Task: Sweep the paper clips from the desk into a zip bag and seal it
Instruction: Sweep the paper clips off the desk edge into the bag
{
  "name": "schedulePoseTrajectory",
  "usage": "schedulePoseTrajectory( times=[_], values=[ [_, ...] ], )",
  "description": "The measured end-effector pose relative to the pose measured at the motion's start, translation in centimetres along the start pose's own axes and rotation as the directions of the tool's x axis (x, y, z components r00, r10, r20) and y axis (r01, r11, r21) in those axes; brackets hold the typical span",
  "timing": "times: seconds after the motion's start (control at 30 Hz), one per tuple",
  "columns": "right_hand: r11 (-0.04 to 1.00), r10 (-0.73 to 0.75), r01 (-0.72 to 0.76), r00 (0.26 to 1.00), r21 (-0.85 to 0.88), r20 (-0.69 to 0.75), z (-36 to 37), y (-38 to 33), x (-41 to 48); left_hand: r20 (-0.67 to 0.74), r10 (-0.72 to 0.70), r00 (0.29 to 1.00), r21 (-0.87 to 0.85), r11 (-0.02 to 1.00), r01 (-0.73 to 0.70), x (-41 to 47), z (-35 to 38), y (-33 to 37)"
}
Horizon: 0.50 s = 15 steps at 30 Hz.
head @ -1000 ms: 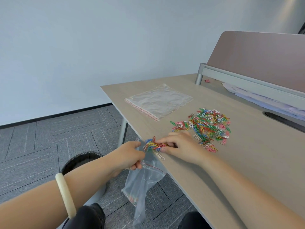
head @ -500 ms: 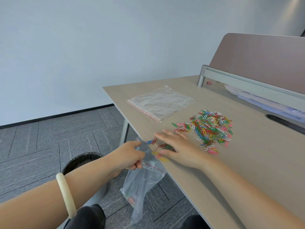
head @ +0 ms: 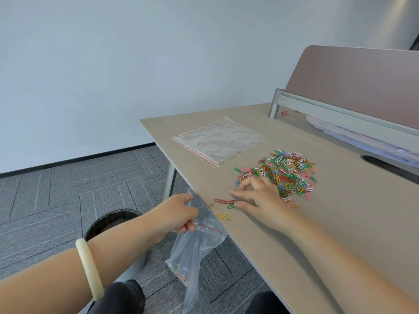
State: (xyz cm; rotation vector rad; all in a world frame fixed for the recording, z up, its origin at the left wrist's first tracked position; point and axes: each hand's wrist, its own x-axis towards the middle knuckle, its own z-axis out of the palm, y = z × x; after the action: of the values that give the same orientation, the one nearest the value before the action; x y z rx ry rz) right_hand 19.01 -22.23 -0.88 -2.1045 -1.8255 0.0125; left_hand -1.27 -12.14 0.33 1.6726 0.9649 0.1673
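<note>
A heap of coloured paper clips (head: 286,171) lies on the light wood desk (head: 340,223). A few stray clips (head: 223,201) rest near the desk's front-left edge. My left hand (head: 179,215) pinches the mouth of a clear zip bag (head: 195,248) that hangs below the desk edge, with several clips in its bottom. My right hand (head: 258,197) lies flat on the desk between the strays and the heap, fingers spread, holding nothing.
A stack of spare zip bags (head: 218,140) lies flat further back on the desk. A dark waste bin (head: 113,222) stands on the carpet under my left arm. A partition screen (head: 353,87) with papers (head: 362,137) closes the desk's right side.
My right hand pushed a bunch of clips to the desk edge over the bag, then drew back toward the heap with fingers spread. A few clips stayed by the edge. The left hand kept hold of the bag.
</note>
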Motion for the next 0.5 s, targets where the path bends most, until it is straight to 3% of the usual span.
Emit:
schedulePoseTrajectory(
  times=[0.1, 0.27, 0.37, 0.5],
  values=[
    [0.993, -0.113, 0.118, 0.986, 0.028, -0.122, 1.5, -1.4, 0.2, -0.007, 0.003, 1.0, -0.005, 1.0, -0.003, 0.0, 0.2, 0.0],
    [0.969, -0.156, 0.186, 0.971, 0.161, -0.181, 2.7, -4.0, 1.2, -0.006, 0.006, 1.0, -0.012, 1.0, -0.006, -0.2, 0.5, -0.1],
    [0.952, -0.093, 0.153, 0.97, 0.265, -0.226, 1.4, -3.8, 1.1, -0.009, 0.003, 1.0, -0.016, 1.0, -0.004, -0.3, 0.5, -0.1],
    [0.988, -0.041, 0.06, 0.99, 0.143, -0.136, -0.1, -0.8, -1.0, -0.002, 0.004, 1.0, -0.026, 1.0, -0.004, -0.5, 0.3, -0.2]
  ],
)
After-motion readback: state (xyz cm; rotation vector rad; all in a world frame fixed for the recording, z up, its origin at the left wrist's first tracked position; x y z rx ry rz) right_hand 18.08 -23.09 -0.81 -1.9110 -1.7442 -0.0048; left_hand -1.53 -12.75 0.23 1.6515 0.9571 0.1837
